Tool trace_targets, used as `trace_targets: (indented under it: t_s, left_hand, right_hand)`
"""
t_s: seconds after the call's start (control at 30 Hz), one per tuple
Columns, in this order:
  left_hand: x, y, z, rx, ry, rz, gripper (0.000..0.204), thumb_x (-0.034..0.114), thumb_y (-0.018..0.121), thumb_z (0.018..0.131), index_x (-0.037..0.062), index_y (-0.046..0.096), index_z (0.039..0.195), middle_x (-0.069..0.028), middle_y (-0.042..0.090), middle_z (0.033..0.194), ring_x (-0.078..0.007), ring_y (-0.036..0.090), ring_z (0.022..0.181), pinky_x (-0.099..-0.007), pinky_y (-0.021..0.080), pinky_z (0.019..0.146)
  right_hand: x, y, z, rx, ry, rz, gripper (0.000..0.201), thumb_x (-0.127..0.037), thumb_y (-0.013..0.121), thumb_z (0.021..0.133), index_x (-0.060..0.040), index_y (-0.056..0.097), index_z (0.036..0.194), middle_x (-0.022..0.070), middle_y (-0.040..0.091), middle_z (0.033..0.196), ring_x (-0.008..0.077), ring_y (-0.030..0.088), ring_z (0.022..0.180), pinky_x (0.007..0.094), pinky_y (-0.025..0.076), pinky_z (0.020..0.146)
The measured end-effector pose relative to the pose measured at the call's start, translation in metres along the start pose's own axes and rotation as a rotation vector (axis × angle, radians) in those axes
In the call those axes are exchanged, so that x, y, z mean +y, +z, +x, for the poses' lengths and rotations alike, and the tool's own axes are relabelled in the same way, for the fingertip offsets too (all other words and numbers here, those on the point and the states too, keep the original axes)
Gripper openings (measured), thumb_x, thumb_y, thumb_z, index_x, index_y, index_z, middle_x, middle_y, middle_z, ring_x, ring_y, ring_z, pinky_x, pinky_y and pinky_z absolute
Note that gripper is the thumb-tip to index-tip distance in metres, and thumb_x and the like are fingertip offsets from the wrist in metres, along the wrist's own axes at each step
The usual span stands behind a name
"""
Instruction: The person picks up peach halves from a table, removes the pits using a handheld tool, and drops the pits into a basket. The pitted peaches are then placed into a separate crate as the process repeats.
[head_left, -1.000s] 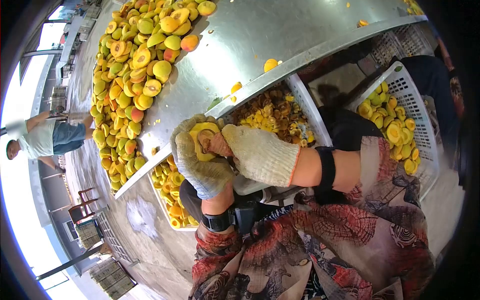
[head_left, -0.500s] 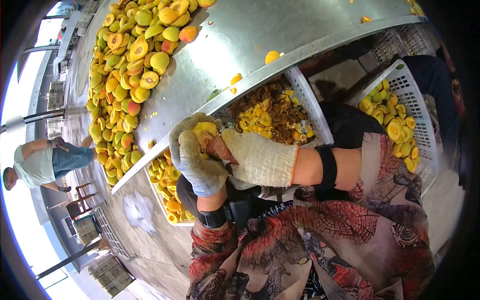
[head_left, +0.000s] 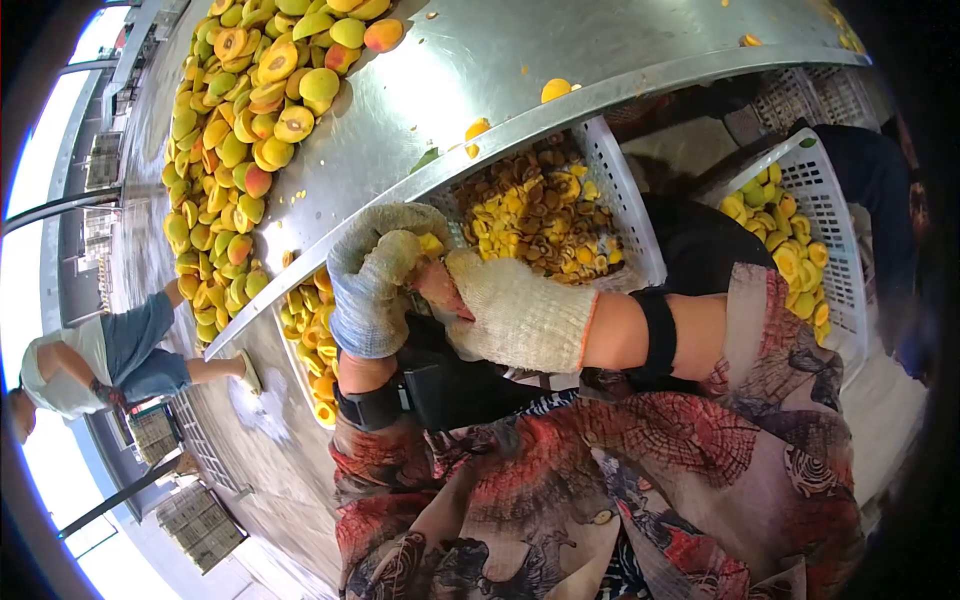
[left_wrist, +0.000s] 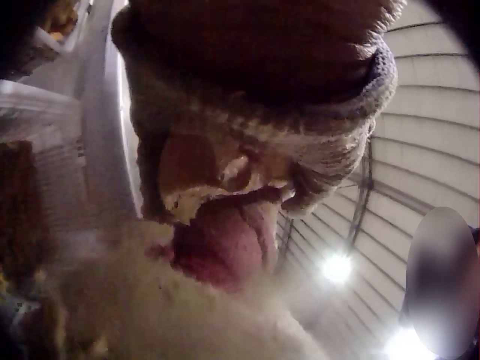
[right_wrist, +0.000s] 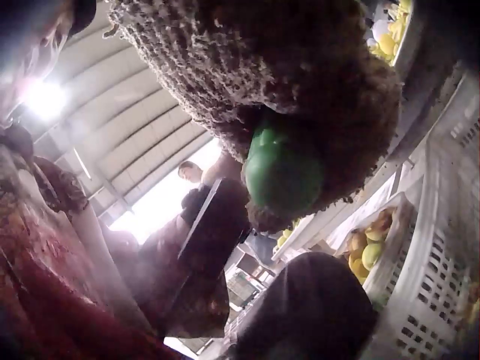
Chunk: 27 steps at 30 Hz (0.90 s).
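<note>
Both hands wear knitted work gloves and meet in front of the metal table edge. My left hand (head_left: 372,285) curls its fingers round a yellow peach piece (head_left: 431,244), mostly hidden in the palm. My right hand (head_left: 520,310) presses close against it, its thumb (head_left: 440,288) out of the glove and at the fruit. From the right fist, in the right wrist view, pokes the rounded end of a green handle (right_wrist: 283,172); the tool's other end is hidden. The left wrist view is dark, with the left glove (left_wrist: 330,150) close to the lens.
A heap of halved peaches (head_left: 240,150) lies on the metal table (head_left: 450,90). Under its edge stands a white crate (head_left: 622,190) with pits and scraps. Another crate (head_left: 845,250) at right holds peach halves, as does one at left. A person (head_left: 110,360) walks beyond the table.
My left hand has turned and closed further round the peach, so less of its yellow shows. The right hand stays against it. The person beyond the table has moved closer.
</note>
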<state>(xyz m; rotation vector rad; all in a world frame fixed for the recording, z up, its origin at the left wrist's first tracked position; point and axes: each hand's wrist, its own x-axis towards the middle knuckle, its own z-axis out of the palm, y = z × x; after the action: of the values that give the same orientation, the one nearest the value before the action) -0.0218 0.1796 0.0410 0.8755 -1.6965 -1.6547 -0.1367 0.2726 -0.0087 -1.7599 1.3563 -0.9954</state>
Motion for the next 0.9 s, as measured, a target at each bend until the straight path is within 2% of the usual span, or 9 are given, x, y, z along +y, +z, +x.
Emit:
trace_targets:
  t_s: [0.1, 0.23, 0.4, 0.47, 0.5, 0.57, 0.67, 0.77, 0.9]
  left_hand:
    - [0.006, -0.005, 0.004, -0.039, -0.052, 0.048, 0.024, 0.017, 0.055, 0.079, -0.0029, 0.062, 0.091, -0.0118, 0.065, 0.088, -0.0176, 0.060, 0.074, -0.0287, 0.048, 0.067]
    - [0.012, -0.002, 0.002, -0.074, -0.120, -0.025, 0.022, 0.015, 0.055, 0.079, -0.0026, 0.063, 0.090, -0.0105, 0.065, 0.086, -0.0163, 0.060, 0.073, -0.0272, 0.048, 0.065]
    - [0.002, -0.002, -0.001, -0.026, -0.010, -0.018, 0.022, 0.014, 0.055, 0.078, -0.0024, 0.064, 0.090, -0.0101, 0.065, 0.086, -0.0160, 0.060, 0.074, -0.0272, 0.048, 0.065]
    - [0.005, -0.003, -0.001, -0.007, 0.007, -0.076, 0.022, 0.014, 0.055, 0.078, -0.0023, 0.064, 0.090, -0.0101, 0.065, 0.086, -0.0158, 0.060, 0.075, -0.0273, 0.048, 0.066]
    - [0.006, -0.005, -0.001, -0.014, -0.026, -0.028, 0.022, 0.014, 0.055, 0.077, -0.0022, 0.064, 0.090, -0.0100, 0.065, 0.086, -0.0159, 0.060, 0.076, -0.0276, 0.048, 0.067]
    - [0.005, -0.006, -0.002, -0.038, -0.079, -0.033, 0.023, 0.015, 0.055, 0.077, -0.0018, 0.065, 0.091, -0.0088, 0.065, 0.086, -0.0151, 0.059, 0.078, -0.0268, 0.048, 0.068]
    - [0.008, -0.011, -0.003, -0.083, -0.103, 0.087, 0.035, 0.028, 0.056, 0.076, -0.0045, 0.062, 0.087, -0.0151, 0.064, 0.089, -0.0216, 0.060, 0.077, -0.0333, 0.049, 0.072]
    - [0.011, -0.017, -0.002, -0.130, -0.120, 0.100, 0.035, 0.028, 0.057, 0.075, -0.0044, 0.063, 0.086, -0.0144, 0.064, 0.089, -0.0214, 0.060, 0.077, -0.0330, 0.049, 0.071]
    - [0.014, -0.016, -0.002, -0.137, -0.165, 0.120, 0.033, 0.026, 0.057, 0.075, -0.0037, 0.064, 0.087, -0.0135, 0.064, 0.089, -0.0200, 0.060, 0.077, -0.0316, 0.048, 0.072]
  right_hand:
    - [-0.003, 0.000, 0.001, 0.054, -0.013, -0.020, 0.036, -0.015, 0.061, 0.072, -0.0090, 0.047, 0.104, 0.0169, 0.051, 0.086, 0.0374, 0.056, 0.073, 0.0453, 0.046, 0.061]
    - [-0.002, 0.001, 0.005, -0.037, 0.023, 0.223, 0.030, -0.013, 0.062, 0.069, -0.0068, 0.046, 0.093, 0.0135, 0.050, 0.076, 0.0365, 0.053, 0.068, 0.0424, 0.043, 0.058]
    - [-0.008, -0.011, 0.007, -0.134, 0.064, 0.288, 0.030, -0.012, 0.064, 0.069, -0.0064, 0.045, 0.092, 0.0103, 0.047, 0.066, 0.0307, 0.053, 0.066, 0.0401, 0.042, 0.058]
    - [-0.011, -0.016, 0.005, -0.196, 0.167, 0.467, 0.028, -0.012, 0.066, 0.072, -0.0062, 0.046, 0.091, 0.0061, 0.048, 0.066, 0.0214, 0.055, 0.061, 0.0352, 0.045, 0.054]
    - [-0.013, -0.020, 0.006, -0.208, 0.155, 0.454, 0.028, -0.012, 0.066, 0.072, -0.0062, 0.046, 0.091, 0.0061, 0.048, 0.066, 0.0214, 0.055, 0.061, 0.0352, 0.045, 0.054]
    - [-0.019, -0.030, 0.009, -0.368, 0.403, 0.683, 0.025, -0.013, 0.067, 0.075, -0.0055, 0.048, 0.090, 0.0029, 0.052, 0.069, 0.0146, 0.057, 0.056, 0.0294, 0.047, 0.049]
    - [-0.027, -0.036, 0.009, -0.488, 0.565, 0.897, 0.025, -0.012, 0.068, 0.075, -0.0042, 0.050, 0.090, 0.0031, 0.055, 0.070, 0.0134, 0.057, 0.051, 0.0259, 0.048, 0.046]
    - [-0.024, -0.036, 0.010, -0.575, 0.570, 1.014, 0.028, -0.013, 0.070, 0.074, -0.0036, 0.052, 0.093, 0.0042, 0.056, 0.068, 0.0136, 0.058, 0.051, 0.0257, 0.048, 0.046]
    - [-0.022, -0.034, 0.011, -0.639, 0.590, 0.917, 0.031, -0.018, 0.070, 0.076, -0.0030, 0.052, 0.097, 0.0056, 0.057, 0.072, 0.0151, 0.059, 0.058, 0.0281, 0.049, 0.053]
